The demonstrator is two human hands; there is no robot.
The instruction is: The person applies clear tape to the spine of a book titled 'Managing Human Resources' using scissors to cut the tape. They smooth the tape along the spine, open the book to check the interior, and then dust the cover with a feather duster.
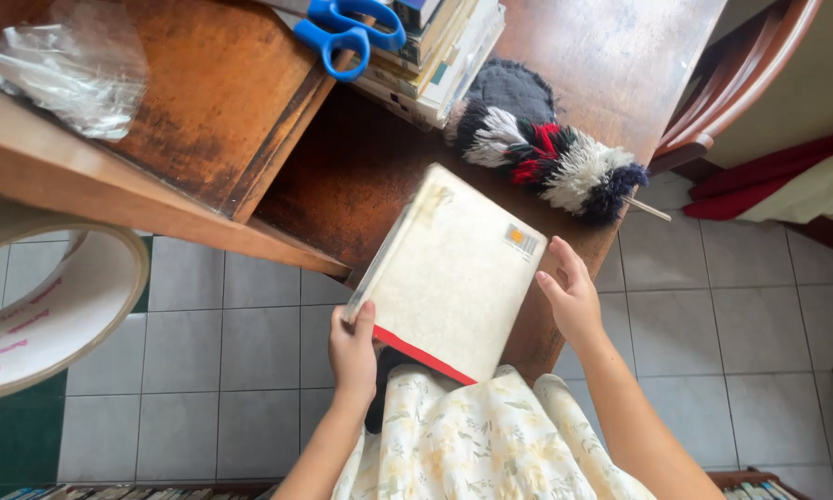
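Observation:
A cream-white book (451, 274) with a red strip along its near edge and a small orange label is held tilted over the near corner of a brown wooden table (370, 176). My left hand (353, 350) grips its near left corner, thumb on the cover. My right hand (572, 294) presses flat against the book's right edge, fingers straight.
A feather duster (551, 162) in white, red and black lies on the table beyond the book. Blue scissors (347, 28) rest on a stack of books (439, 57). A clear plastic bag (69, 60) lies on a wooden shelf at left. A tape roll (55, 310) sits near left. The floor is tiled.

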